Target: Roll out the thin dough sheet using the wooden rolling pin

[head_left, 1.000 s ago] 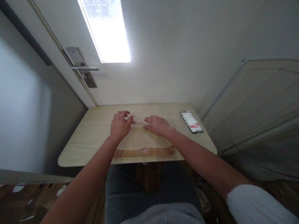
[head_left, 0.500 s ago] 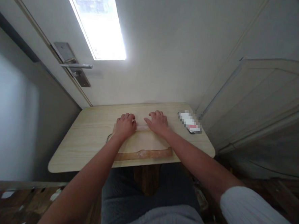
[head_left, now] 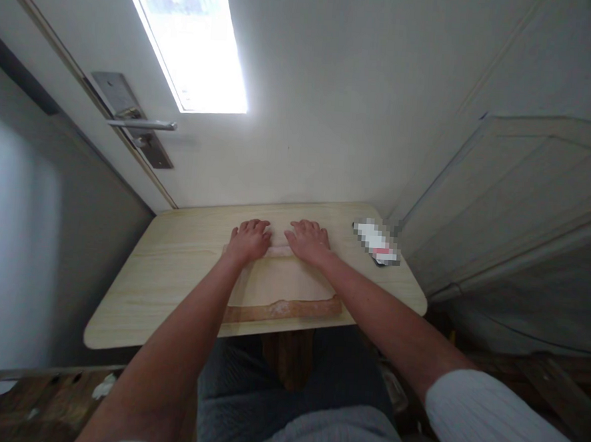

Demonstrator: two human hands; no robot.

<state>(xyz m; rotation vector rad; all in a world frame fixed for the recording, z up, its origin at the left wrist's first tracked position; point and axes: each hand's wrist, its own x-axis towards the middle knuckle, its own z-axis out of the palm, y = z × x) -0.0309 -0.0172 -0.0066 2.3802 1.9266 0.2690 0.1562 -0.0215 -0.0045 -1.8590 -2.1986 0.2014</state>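
Head view: both my forearms reach forward over the pale wooden table [head_left: 146,285], slanting inward from either side, the right one coming out of a light sleeve [head_left: 494,416]. My left hand [head_left: 251,240] and right hand [head_left: 309,240] lie near each other, backs up, a short gap between my thumbs, my fingers curved loosely forward. They rest at the far edge of a pale sheet [head_left: 286,278], on a whitish strip [head_left: 279,251] that shows between them; whether I am pinching it or only pressing down, I cannot tell. The sheet lies flat between my wrists and a brown strip [head_left: 283,308] along the table's near edge. Right of my right hand lies a blurred-out phone-like object [head_left: 376,240].
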